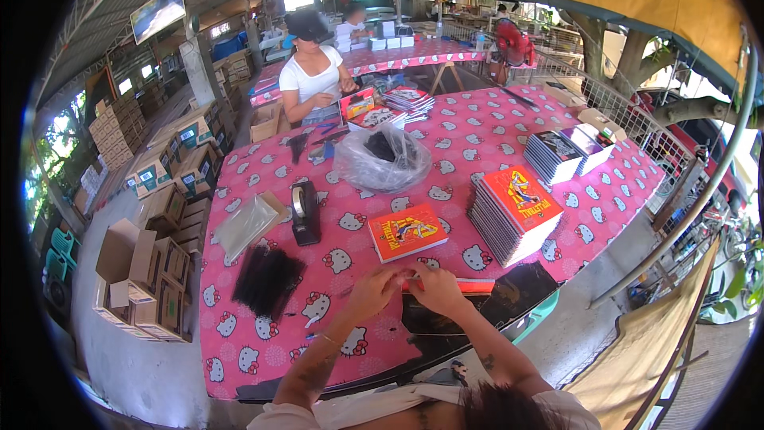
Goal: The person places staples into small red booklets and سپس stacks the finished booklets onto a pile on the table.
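My left hand (pixel 371 295) and my right hand (pixel 436 290) meet near the table's front edge, their fingertips pinched close together. Whatever sits between the fingers is too small to make out. Just beneath my right hand lies a red-edged notebook (pixel 476 287), partly covered by it, on a worn black board (pixel 521 296). Beyond my hands a single red spiral notebook (pixel 407 232) with a yellow cover drawing lies flat. A tall stack of matching red notebooks (pixel 517 211) stands to the right. Left of my hands is a spread bundle of thin black strips (pixel 268 281).
A black tape dispenser (pixel 305 215), clear plastic sleeves (pixel 248 227) and a clear bag (pixel 382 163) with black contents occupy the pink table (pixel 334 350). More notebooks (pixel 551 157) stand back right. Another person (pixel 314 72) works across the table. Cardboard boxes (pixel 151 287) line the left floor.
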### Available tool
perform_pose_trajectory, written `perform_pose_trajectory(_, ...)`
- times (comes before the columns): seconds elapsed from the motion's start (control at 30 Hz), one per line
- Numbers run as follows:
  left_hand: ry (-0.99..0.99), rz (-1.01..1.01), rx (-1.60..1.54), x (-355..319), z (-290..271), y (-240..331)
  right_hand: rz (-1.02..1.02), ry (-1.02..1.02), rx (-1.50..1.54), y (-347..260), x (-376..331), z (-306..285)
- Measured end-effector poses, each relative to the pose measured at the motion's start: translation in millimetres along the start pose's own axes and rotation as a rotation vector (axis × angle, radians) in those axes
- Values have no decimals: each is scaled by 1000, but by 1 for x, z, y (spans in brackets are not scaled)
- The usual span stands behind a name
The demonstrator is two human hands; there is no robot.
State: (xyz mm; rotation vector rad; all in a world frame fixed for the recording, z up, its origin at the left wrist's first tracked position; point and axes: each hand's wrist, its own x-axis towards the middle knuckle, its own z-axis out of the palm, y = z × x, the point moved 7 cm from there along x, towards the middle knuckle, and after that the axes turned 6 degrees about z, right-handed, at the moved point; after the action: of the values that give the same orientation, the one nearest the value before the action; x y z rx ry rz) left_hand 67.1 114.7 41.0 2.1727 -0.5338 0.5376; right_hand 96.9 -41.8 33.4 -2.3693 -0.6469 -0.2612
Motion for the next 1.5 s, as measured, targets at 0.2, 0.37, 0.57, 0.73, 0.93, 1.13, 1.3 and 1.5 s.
perform_pose_trajectory(0.2,-192,62,150,4,15,-2,-63,53,128,8,0,-6)
perform_pose_trajectory(0.37,-333,90,122,2,19,-17,-176,11,151,13,2,-4)
perform_pose_trajectory(0.57,-267,85,-30,12,17,-12,-36,8,-36,8,-4,-11)
perform_pose_trajectory(0.73,-461,-96,-91,14,16,-19,-37,48,-63,16,-8,-9)
perform_pose_trajectory(0.93,-322,53,107,14,10,2,-40,-22,-10,12,-6,-13)
perform_pose_trajectory(1.13,-384,86,137,11,24,-4,-65,-30,5,17,-4,-10)
perform_pose_trajectory(1.3,-277,120,113,17,13,8,-31,-96,54,17,-2,-10)
perform_pose_trajectory(1.5,-433,-128,-115,17,13,-12,151,-106,40,21,2,-6)
